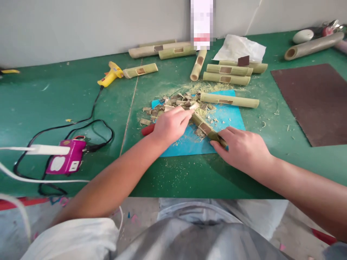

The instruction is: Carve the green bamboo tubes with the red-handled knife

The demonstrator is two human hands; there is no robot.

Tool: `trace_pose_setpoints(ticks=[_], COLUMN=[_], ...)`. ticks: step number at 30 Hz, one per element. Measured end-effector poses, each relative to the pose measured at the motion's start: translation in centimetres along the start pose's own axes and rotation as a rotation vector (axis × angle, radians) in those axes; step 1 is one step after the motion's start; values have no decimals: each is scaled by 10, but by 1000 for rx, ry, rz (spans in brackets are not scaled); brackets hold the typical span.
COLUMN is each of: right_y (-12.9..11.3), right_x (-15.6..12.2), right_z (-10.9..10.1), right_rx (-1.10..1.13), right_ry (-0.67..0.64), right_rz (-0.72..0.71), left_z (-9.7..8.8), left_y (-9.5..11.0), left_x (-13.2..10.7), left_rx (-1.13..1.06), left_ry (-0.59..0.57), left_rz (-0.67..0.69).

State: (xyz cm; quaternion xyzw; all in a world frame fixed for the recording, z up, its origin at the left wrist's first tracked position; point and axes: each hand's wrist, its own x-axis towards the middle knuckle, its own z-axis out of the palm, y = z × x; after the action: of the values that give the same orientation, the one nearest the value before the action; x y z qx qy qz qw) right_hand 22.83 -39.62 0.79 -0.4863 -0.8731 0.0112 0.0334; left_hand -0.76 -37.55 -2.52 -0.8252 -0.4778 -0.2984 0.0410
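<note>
A bamboo tube (204,126) with a cut-out window slants over the blue sheet (187,144). My right hand (242,148) is wrapped round its lower end. My left hand (173,124) has its fingers drawn together at the tube's upper end, beside a pale chip (194,105); the grip is partly hidden. Bamboo chips and sawdust (180,99) lie heaped just beyond the left hand. Under the left wrist a red handle (148,130) sticks out, the rest of it covered. Another windowed bamboo tube (230,100) rests across the sheet's far edge.
More cut bamboo tubes (226,78) lie towards the wall, near a white paper (240,48). At left are a yellow glue gun (111,75) with a trailing black cord and a magenta power adapter (65,157). A brown sheet (314,103) lies at right.
</note>
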Motion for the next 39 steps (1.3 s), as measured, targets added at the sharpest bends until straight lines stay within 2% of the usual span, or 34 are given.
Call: trace_pose_setpoints(ticks=[4, 8, 11, 14, 17, 20, 24, 27, 31, 35, 39], right_y=[0, 0, 0, 0, 0, -1, -1, -1, -1, 0, 2], right_x=[0, -1, -2, -2, -2, -2, -2, -2, -2, -1, -1], right_z=[0, 2, 3, 3, 2, 1, 1, 1, 0, -1, -2], right_rx=[-1, -4, -8, -10, -3, 5, 13, 13, 11, 15, 24], right_ry=[9, 17, 21, 18, 2, -3, -16, -30, -41, -28, -32], right_rz=[-19, -15, -26, -24, -28, -20, -13, -7, -11, -9, -18], left_z=[-1, -1, 0, 0, -1, -2, -2, -2, -4, -8, -16], left_y=[2, 4, 6, 6, 4, 3, 5, 5, 1, -5, 1], left_x=[1, 2, 1, -1, -1, 0, -1, -1, -1, 4, 11], left_rx=[10, 89, 37, 55, 57, 109, 64, 83, 6, -124, -469], left_ry=[-51, 20, -24, 20, -2, 31, -35, 10, -52, 5, 19], left_rz=[36, 21, 81, 50, 68, 8, 47, 9, 29, -161, -483])
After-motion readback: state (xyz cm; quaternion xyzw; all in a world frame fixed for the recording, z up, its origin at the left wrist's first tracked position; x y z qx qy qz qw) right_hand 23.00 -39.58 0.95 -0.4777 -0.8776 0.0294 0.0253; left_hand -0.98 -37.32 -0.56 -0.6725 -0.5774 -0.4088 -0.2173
